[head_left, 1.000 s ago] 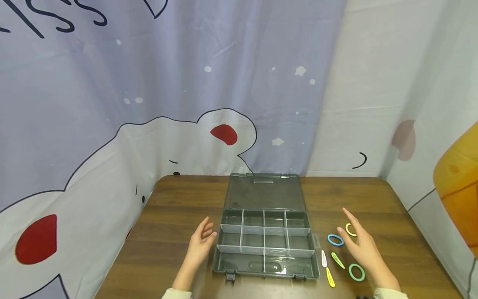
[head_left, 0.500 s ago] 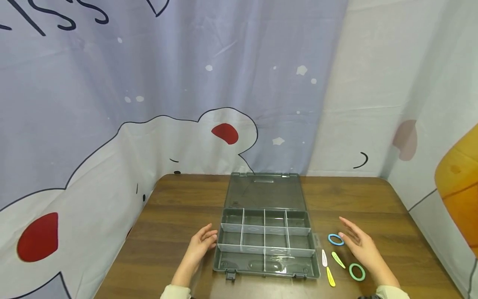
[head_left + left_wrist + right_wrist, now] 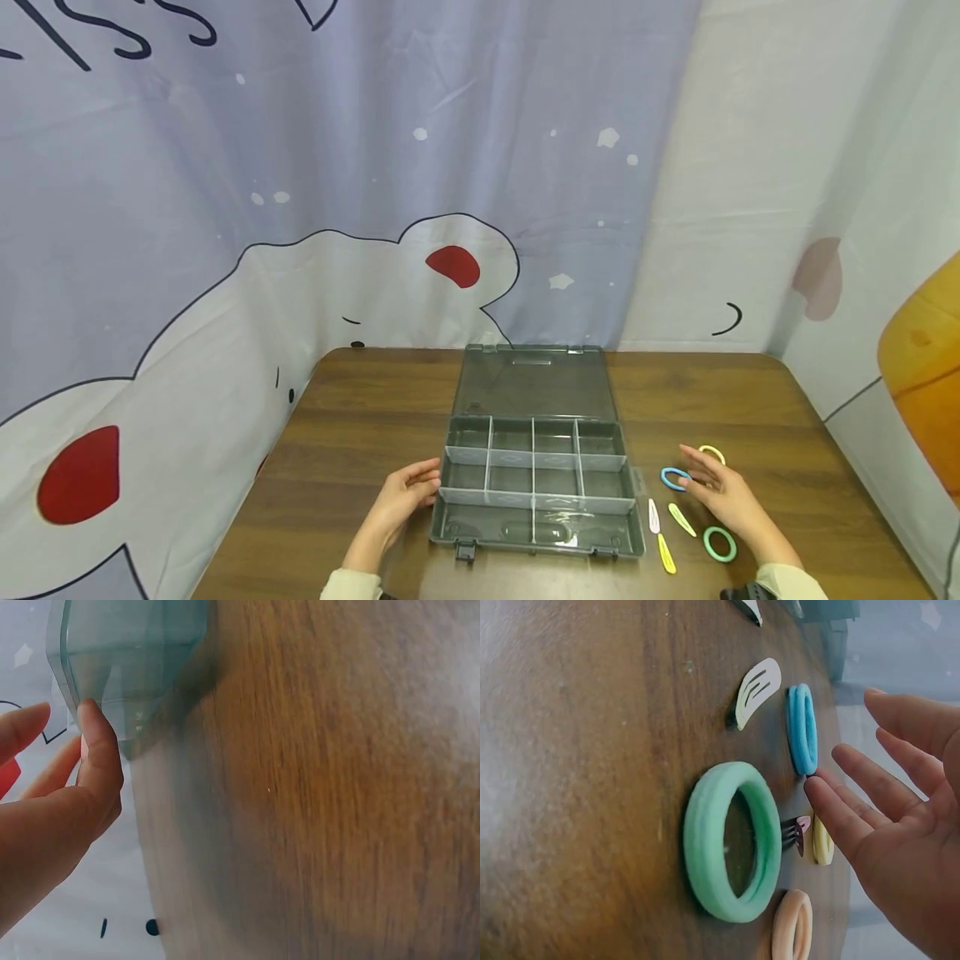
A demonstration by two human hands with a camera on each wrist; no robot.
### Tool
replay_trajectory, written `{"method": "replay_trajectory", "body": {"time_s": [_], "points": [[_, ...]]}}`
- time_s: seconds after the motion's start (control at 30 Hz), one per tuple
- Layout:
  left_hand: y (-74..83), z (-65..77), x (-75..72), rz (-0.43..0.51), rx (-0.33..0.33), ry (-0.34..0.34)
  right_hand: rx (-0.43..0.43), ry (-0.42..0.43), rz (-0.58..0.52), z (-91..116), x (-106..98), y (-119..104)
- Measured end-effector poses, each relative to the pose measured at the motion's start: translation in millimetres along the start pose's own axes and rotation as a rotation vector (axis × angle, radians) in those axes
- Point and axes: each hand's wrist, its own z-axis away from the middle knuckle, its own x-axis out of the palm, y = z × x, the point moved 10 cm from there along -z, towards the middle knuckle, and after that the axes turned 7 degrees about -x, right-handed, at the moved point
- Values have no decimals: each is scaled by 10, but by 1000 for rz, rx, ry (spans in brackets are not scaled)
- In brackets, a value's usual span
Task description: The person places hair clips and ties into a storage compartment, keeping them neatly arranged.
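Tabletop [image 3: 375,392], blue ring [image 3: 664,477] seemingly part-hidden

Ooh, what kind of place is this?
Perhaps a curtained-off corner, maybe in a home: cartoon-print cloth hangs behind a wooden table, and an open divided box lies on top.

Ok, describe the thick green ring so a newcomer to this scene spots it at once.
On the brown wooden table, find the open grey translucent plastic box with compartments. To its right, past the slim yellow-green hair clip, lies the thick, fabric-looking green ring. It is the only green ring; the blue fabric-looking ring, by the right hand, lies farther back.
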Motion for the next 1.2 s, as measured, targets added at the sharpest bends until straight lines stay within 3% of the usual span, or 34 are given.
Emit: {"method": "replay_trajectory", "body": {"time_s": [0.63, 1.0, 1.2], "points": [[-98, 47, 39, -40, -27, -205, -6, 46, 17, -39, 2, 86], [-99, 60, 39, -30, -12, -217, 56, 34, 169, -131, 9, 179], [-139, 49, 29, -12, -26, -225, 71, 31, 194, -174, 20, 180]]}}
